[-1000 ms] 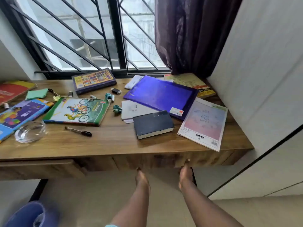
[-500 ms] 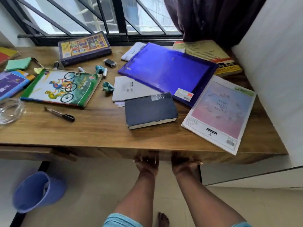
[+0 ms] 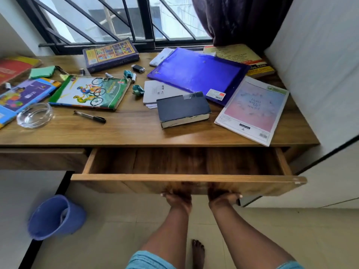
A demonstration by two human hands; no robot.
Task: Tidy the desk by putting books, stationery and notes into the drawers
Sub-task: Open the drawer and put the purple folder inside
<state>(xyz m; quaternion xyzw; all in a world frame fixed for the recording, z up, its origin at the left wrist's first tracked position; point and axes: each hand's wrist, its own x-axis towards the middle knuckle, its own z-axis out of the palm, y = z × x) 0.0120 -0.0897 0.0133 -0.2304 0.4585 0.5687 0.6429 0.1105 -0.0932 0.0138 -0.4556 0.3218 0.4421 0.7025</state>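
Starting with the head view, the only one given, the drawer (image 3: 186, 178) is seen drawn out below the tabletop (image 3: 116, 133). Its front panel is held from underneath by both hands. The left hand (image 3: 177, 199) and the right hand (image 3: 223, 199) are set side by side near the middle of the lower edge, thumbs out to the sides. The fingers are tucked beneath and hidden, so a hooked grip is judged rather than seen. Nothing else is held.

The things to be stowed lie beyond and above the hands, across the drawer's opening. The dark book (image 3: 182, 109) is judged the nearest. It lies flat close to the tabletop's front edge, almost straight ahead of the left hand, with its long axis running left to right at a slight tilt. The pink notebook (image 3: 252, 109) lies to its right, reaching the front edge, and is nearer the right hand. The blue folder (image 3: 196, 74) lies behind both, and the pen (image 3: 89, 117) well to the left. A forward reach over the drawer is judged to be called for.
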